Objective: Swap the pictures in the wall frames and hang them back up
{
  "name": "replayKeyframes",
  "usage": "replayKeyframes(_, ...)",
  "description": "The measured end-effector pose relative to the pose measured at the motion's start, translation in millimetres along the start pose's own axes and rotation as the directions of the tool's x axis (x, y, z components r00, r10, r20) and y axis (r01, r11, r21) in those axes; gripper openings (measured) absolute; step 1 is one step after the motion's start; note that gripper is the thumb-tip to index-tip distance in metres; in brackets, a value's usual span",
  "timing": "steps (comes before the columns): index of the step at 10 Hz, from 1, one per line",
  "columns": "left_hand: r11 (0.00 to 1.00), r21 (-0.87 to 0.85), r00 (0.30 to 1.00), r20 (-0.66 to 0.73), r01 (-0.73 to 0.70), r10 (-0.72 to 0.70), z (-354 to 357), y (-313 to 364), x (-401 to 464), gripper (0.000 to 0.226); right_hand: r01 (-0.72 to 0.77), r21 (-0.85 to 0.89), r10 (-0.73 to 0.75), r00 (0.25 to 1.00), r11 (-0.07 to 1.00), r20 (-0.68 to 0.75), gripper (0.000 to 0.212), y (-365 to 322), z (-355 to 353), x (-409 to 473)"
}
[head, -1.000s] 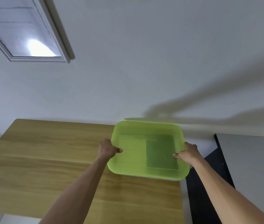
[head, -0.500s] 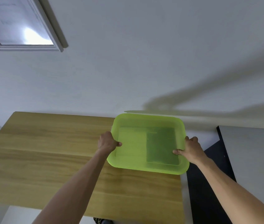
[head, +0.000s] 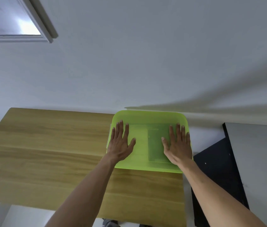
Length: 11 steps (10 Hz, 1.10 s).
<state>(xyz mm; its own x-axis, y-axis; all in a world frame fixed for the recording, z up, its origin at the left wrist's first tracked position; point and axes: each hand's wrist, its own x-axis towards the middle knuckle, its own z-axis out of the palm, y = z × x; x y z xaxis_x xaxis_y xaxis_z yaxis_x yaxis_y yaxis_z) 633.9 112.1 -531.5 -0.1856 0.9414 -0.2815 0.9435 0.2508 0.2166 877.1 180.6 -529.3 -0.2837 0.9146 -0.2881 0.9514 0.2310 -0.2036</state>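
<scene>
A translucent lime-green lid covers a box at the far right end of the wooden table, against the wall. A dark rectangular shape shows through the lid on its right half. My left hand lies flat on the lid's left side, fingers straight and spread. My right hand lies flat on the lid's right side the same way. A white picture frame hangs on the wall at the upper left, its glass reflecting light; only its lower right corner is in view.
A grey-topped black cabinet stands to the right of the table, its dark side panel close to the box. The white wall rises straight behind the table. The table's left part is bare wood.
Both hands let go of the green lid's side edges and now lie flat on top of it. The lid has come down onto the table end.
</scene>
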Motion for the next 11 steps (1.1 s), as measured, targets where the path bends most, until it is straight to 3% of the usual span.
replayKeyframes(1, 0.998, 0.064, 0.993, -0.114, -0.001, 0.008, 15, 0, 1, 0.076, -0.006, -0.064, -0.001, 0.994, 0.998, -0.113, 0.072, 2, 13, 1)
replayKeyframes(3, 0.996, 0.088, 0.991, -0.136, -0.006, 0.018, 18, -3, 10, 0.075, -0.028, -0.105, 0.013, 0.99, 0.994, -0.137, 0.072, -1, 17, 9)
replayKeyframes(8, 0.995, 0.101, 0.999, -0.037, -0.008, 0.011, 11, -7, 16, 0.078, -0.041, -0.093, 0.031, 0.994, 0.995, -0.103, 0.074, -2, 17, 8)
replayKeyframes(9, 0.997, -0.062, 0.998, 0.047, -0.044, 0.047, -2, -8, 18, 0.078, -0.025, -0.043, 0.022, 0.998, 0.999, -0.055, 0.074, -1, 12, 9)
replayKeyframes(10, 0.904, -0.402, 0.963, -0.266, -0.147, 0.039, -14, -25, 4, 0.076, 0.023, 0.124, -0.022, 1.0, 0.992, -0.014, 0.077, 4, -2, 6)
replayKeyframes(11, 0.844, -0.529, 0.835, -0.503, -0.093, -0.223, -23, -58, -39, 0.074, 0.113, 0.3, -0.049, 0.976, 0.947, -0.213, 0.077, 17, -12, -22)
